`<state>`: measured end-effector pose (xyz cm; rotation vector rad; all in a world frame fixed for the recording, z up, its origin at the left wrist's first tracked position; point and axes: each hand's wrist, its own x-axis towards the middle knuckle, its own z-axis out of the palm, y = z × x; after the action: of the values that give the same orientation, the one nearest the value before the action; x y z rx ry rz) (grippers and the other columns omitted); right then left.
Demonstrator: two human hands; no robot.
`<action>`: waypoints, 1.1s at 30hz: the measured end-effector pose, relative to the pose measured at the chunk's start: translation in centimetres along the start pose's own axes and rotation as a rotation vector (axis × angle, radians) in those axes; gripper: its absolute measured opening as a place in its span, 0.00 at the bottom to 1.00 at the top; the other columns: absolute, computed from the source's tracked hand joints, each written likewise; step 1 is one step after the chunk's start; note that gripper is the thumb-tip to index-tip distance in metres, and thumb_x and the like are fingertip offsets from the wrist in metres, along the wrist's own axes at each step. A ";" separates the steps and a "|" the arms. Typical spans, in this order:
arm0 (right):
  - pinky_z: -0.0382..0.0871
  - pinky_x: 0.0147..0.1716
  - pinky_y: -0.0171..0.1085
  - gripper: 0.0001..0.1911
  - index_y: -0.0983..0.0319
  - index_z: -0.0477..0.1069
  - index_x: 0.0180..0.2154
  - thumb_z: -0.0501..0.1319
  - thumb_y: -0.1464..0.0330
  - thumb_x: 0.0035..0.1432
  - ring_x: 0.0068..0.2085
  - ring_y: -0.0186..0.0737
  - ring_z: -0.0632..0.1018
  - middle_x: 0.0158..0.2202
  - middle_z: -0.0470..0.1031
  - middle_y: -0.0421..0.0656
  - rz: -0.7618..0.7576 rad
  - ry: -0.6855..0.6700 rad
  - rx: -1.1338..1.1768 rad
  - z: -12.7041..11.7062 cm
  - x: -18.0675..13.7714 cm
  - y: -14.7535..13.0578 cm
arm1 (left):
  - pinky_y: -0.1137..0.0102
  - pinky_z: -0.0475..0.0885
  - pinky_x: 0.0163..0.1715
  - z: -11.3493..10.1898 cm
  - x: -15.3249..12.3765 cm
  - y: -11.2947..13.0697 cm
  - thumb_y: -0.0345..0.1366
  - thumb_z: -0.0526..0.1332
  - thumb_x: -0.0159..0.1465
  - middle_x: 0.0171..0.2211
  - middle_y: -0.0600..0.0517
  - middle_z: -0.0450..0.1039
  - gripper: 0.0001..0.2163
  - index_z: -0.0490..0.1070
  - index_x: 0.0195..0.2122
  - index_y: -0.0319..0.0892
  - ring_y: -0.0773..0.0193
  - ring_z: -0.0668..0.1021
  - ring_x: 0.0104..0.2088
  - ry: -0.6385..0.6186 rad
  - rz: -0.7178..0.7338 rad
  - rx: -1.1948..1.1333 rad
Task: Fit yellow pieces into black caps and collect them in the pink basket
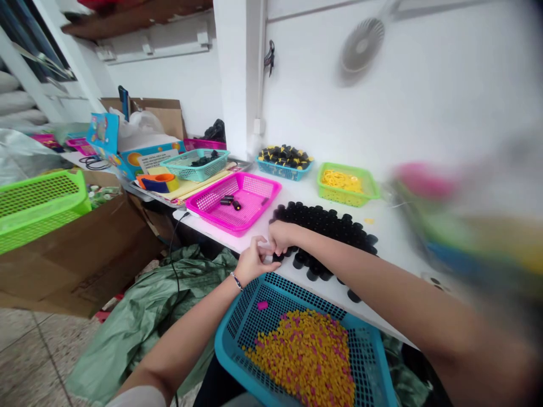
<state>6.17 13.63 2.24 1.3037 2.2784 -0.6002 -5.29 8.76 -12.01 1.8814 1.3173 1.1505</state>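
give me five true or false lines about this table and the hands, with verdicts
1. The left hand has a bracelet at the wrist. True.
2. The large pink basket is full. False: it holds a few black pieces.
3. The green basket near the wall holds yellow pieces. True.
4. The two hands are wide apart. False: the right hand is close beside the left.
5. Black cups fill the large blue basket. False: they stand on the table; the basket holds yellow and pink bits.

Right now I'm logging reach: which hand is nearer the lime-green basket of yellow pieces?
Right. In view, the right hand is left of and below the lime-green basket; the left hand is lower and farther left.
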 end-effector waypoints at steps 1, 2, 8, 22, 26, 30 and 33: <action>0.66 0.32 0.29 0.05 0.64 0.77 0.28 0.67 0.75 0.43 0.27 0.32 0.77 0.20 0.76 0.38 0.008 -0.004 -0.005 0.0 0.1 0.0 | 0.76 0.63 0.23 0.0 0.0 -0.1 0.44 0.68 0.47 0.29 0.57 0.75 0.31 0.50 0.45 0.45 0.72 0.70 0.21 0.000 0.008 0.001; 0.66 0.32 0.29 0.05 0.64 0.77 0.29 0.67 0.75 0.44 0.27 0.32 0.77 0.21 0.77 0.38 0.017 -0.008 -0.008 0.1 0.2 -0.1 | 0.76 0.63 0.23 0.0 0.0 -0.1 0.45 0.68 0.47 0.29 0.57 0.75 0.31 0.50 0.45 0.45 0.72 0.70 0.21 -0.001 0.014 0.002; 0.69 0.32 0.32 0.05 0.67 0.77 0.31 0.64 0.74 0.48 0.28 0.34 0.78 0.28 0.79 0.44 0.036 -0.046 -0.026 0.2 1.0 -0.5 | 0.76 0.63 0.23 0.0 0.0 -0.1 0.44 0.67 0.48 0.29 0.56 0.76 0.30 0.50 0.45 0.45 0.72 0.70 0.20 -0.013 0.029 0.012; 0.69 0.28 0.31 0.04 0.69 0.76 0.26 0.64 0.73 0.49 0.23 0.33 0.76 0.18 0.75 0.42 0.002 -0.014 -0.010 0.4 1.4 -1.3 | 0.76 0.63 0.22 -0.1 -0.1 0.0 0.45 0.68 0.47 0.28 0.58 0.75 0.28 0.51 0.42 0.45 0.72 0.70 0.20 0.024 0.047 0.028; 0.69 0.31 0.30 0.06 0.66 0.77 0.28 0.67 0.77 0.42 0.28 0.35 0.77 0.22 0.78 0.41 -0.041 0.106 0.011 -0.3 -0.1 -0.7 | 0.77 0.62 0.21 -0.3 0.0 0.3 0.45 0.67 0.49 0.27 0.58 0.74 0.26 0.55 0.44 0.45 0.72 0.69 0.19 0.003 0.069 0.079; 0.66 0.43 0.30 0.14 0.64 0.73 0.44 0.58 0.74 0.55 0.41 0.34 0.76 0.41 0.78 0.46 -0.118 0.449 0.097 -1.0 -4.1 0.4 | 0.75 0.65 0.25 -0.5 0.0 0.6 0.43 0.64 0.53 0.26 0.58 0.73 0.19 0.66 0.45 0.45 0.71 0.70 0.21 -0.023 0.159 0.216; 0.68 0.41 0.32 0.12 0.59 0.73 0.43 0.55 0.66 0.58 0.39 0.35 0.77 0.40 0.78 0.42 -0.205 0.811 0.342 0.1 -9.3 0.6 | 0.73 0.68 0.33 -0.6 0.0 0.7 0.43 0.61 0.58 0.32 0.55 0.75 0.13 0.71 0.42 0.46 0.70 0.73 0.25 -0.056 0.292 0.258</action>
<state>10.97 7.55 7.43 1.7125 3.0941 -0.6209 -5.48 8.51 -11.14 2.3383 1.2366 1.0989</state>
